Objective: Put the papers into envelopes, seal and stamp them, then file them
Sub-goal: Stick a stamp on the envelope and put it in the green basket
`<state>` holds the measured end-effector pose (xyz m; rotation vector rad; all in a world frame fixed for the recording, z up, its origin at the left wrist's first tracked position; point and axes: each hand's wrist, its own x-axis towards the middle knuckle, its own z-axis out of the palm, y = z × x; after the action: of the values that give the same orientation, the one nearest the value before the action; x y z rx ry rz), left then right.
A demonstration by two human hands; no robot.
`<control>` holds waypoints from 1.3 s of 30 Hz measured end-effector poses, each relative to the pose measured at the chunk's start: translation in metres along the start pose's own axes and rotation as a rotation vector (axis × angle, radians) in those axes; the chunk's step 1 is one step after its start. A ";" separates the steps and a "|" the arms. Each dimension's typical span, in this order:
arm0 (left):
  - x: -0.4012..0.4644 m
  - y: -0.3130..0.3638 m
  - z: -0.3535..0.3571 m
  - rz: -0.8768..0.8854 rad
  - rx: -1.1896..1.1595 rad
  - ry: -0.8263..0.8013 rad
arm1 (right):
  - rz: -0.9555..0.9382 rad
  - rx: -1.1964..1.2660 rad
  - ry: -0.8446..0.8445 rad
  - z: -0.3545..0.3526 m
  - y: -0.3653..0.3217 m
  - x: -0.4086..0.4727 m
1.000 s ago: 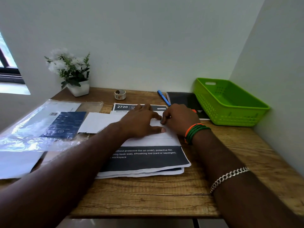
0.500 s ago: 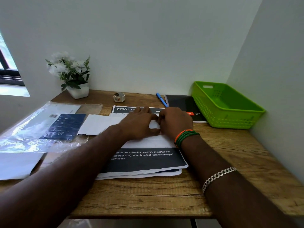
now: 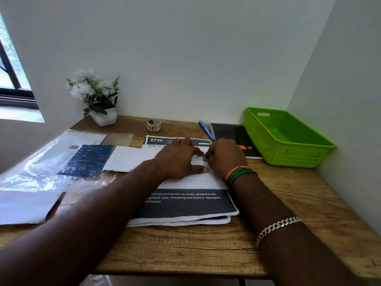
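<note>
A white envelope [image 3: 193,179] lies on a stack of printed papers [image 3: 185,207] in the middle of the desk. My left hand [image 3: 181,159] rests flat on the envelope and holds it down, thumb spread toward me. My right hand [image 3: 224,155] sits curled at the envelope's right end, and its fingertips pinch a small grey stamp [image 3: 204,158] against the paper right beside my left fingers. A second white envelope [image 3: 127,158] lies to the left. A green plastic basket [image 3: 288,139] stands at the right, with nothing visible inside.
A clear plastic packet with a blue card [image 3: 61,162] and loose white sheets [image 3: 24,205] cover the left side. At the back are a potted white-flowered plant [image 3: 99,100], a small sticker roll [image 3: 153,125], a blue pen [image 3: 206,130] and a black notebook [image 3: 233,135]. Walls close in behind and on the right.
Both hands stay on the envelope and have drawn a little closer together. A small grey stamp now shows at my right fingertips.
</note>
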<state>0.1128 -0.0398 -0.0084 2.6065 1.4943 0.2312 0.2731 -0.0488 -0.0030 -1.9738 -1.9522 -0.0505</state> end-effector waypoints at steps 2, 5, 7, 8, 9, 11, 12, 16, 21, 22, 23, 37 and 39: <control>0.000 0.001 -0.001 -0.006 0.007 -0.007 | -0.037 0.012 -0.035 -0.003 0.003 -0.001; 0.000 0.003 -0.003 -0.017 0.019 -0.027 | -0.071 0.047 -0.029 -0.007 0.010 -0.003; 0.000 0.004 -0.004 -0.019 0.020 -0.032 | -0.085 0.059 -0.023 -0.010 0.011 -0.005; 0.000 0.004 -0.003 -0.017 0.021 -0.032 | -0.091 0.062 -0.028 -0.011 0.010 -0.006; -0.001 0.004 -0.003 -0.013 0.022 -0.029 | -0.097 0.072 -0.032 -0.012 0.010 -0.006; -0.001 0.003 -0.001 -0.009 0.023 -0.016 | -0.093 0.139 -0.017 -0.013 0.012 -0.007; -0.001 0.003 0.000 -0.014 0.026 -0.010 | -0.074 0.205 -0.003 -0.012 0.014 -0.006; 0.000 0.001 0.001 -0.084 0.059 -0.004 | 0.024 0.424 0.071 -0.006 0.023 -0.002; 0.003 -0.005 0.004 -0.095 -0.031 0.051 | -0.047 0.357 -0.060 0.002 0.024 0.003; 0.004 -0.007 0.005 -0.095 -0.056 0.065 | -0.054 0.318 -0.099 0.003 0.024 0.005; 0.005 -0.008 0.006 -0.097 -0.076 0.079 | -0.059 0.274 -0.126 0.005 0.024 0.006; -0.009 -0.066 -0.037 -0.373 -0.317 0.464 | 0.003 0.663 0.072 0.000 0.040 0.015; -0.020 -0.085 -0.045 -0.511 -0.427 0.550 | 0.043 0.686 0.076 0.000 0.046 0.017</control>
<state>0.0222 -0.0133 0.0180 1.8299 1.9379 1.1264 0.3182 -0.0316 -0.0093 -1.5222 -1.5826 0.4825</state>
